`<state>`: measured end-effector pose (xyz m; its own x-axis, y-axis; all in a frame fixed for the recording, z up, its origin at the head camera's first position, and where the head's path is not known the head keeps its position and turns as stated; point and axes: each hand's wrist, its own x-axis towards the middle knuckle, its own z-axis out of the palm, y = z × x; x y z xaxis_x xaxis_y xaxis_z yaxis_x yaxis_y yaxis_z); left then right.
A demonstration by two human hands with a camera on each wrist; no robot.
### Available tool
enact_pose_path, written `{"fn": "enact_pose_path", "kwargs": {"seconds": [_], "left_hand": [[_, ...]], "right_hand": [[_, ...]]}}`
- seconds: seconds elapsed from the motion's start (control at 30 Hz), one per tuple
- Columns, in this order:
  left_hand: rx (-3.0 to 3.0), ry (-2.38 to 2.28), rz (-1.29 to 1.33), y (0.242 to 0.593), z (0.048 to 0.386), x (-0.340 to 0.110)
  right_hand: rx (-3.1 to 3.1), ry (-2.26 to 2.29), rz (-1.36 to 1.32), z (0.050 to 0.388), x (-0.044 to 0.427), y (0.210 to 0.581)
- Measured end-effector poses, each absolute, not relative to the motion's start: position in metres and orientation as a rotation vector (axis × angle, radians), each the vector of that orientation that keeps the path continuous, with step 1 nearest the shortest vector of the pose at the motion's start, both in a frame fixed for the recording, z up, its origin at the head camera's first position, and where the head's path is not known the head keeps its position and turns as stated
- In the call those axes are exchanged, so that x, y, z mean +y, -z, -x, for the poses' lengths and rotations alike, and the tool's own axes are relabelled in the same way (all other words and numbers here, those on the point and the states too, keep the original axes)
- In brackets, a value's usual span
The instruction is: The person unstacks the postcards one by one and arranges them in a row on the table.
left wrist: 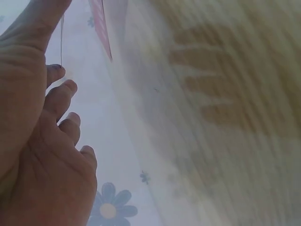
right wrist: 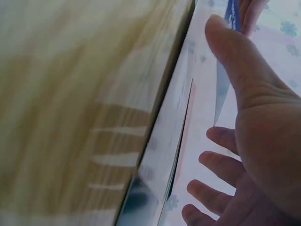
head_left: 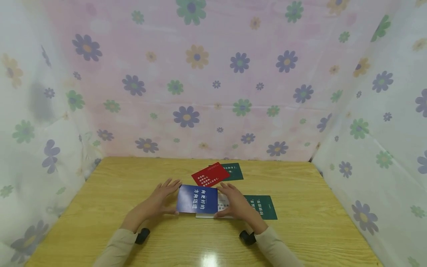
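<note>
A blue card with white Chinese characters is held above the table between both hands. My left hand grips its left end, thumb at the near corner and index finger at the far corner. My right hand holds the right end the same way, its other fingers spread apart in the right wrist view. Under the blue card and right hand lies a white card with dark print. It overlaps a green card on the right. In the left wrist view the blue card shows only as a thin edge.
Beyond the hands, a red card lies partly over another green card. The wood-grain table reaches back to a flower-patterned cloth, which also hangs along both sides. A black device sits at the right wrist.
</note>
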<state>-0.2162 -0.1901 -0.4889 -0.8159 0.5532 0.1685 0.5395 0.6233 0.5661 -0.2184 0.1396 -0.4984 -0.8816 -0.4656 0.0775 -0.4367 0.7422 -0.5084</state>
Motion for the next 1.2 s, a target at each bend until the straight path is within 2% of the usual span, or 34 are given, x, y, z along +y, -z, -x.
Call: {"fn": "enact_pose_path", "kwargs": {"seconds": [0.37, 1.2], "left_hand": [[2.832, -0.967, -0.908, 0.496, 0.209, -0.209], [2.784, -1.021, -0.767, 0.496, 0.198, -0.250]], "right_hand": [[2.872, 0.782, 0.770, 0.213, 0.117, 0.492], [2.868, 0.659, 0.607, 0.206, 0.058, 0.487]]}}
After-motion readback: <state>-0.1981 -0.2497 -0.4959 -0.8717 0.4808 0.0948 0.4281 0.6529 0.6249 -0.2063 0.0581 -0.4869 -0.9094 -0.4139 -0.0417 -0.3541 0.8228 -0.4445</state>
